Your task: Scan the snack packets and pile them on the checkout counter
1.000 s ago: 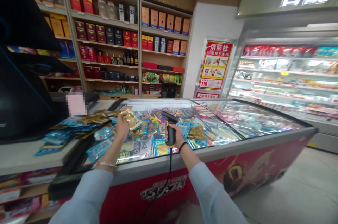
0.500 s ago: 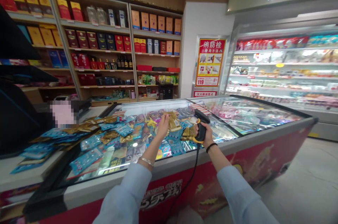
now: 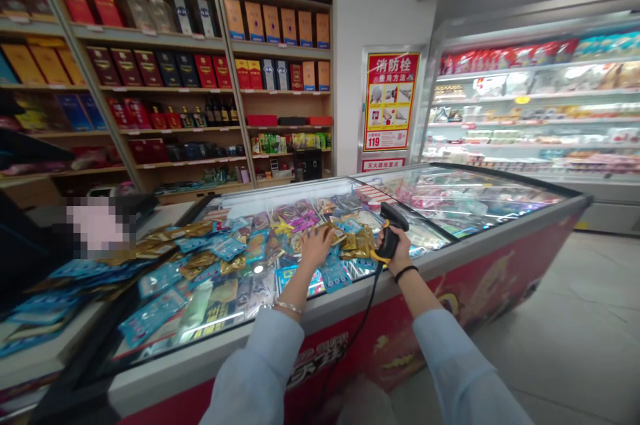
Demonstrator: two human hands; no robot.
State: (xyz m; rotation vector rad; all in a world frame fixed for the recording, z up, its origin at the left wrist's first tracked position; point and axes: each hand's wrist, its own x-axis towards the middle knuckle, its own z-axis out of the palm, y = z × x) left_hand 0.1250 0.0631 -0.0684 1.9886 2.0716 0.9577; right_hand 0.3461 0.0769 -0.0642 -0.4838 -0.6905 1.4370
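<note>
My right hand [image 3: 401, 253] grips a black and yellow barcode scanner [image 3: 389, 238] above the glass top of a chest freezer [image 3: 425, 281]; its cord hangs down the front. Palm down, my left hand [image 3: 315, 248] reaches over the pile with its fingers spread. Gold snack packets [image 3: 359, 242] lie between my two hands, and a blue snack packet [image 3: 334, 273] is just below my left fingers. Whether the fingertips touch a packet is hard to tell. More blue packets [image 3: 229, 248] and gold ones spread across the glass to the left.
On the left, a counter [image 3: 83, 328] bears more packets beside dark equipment [image 3: 25, 238]. Shelves of boxed goods [image 3: 165, 71] line the back wall, near a red fire-hydrant sign [image 3: 390, 101]. An open chiller [image 3: 540, 111] stands at the right.
My left hand has let go of a gold packet and turned palm down, fingers spreading. The scanner stays in my right hand. The view has shifted slightly right and down.
</note>
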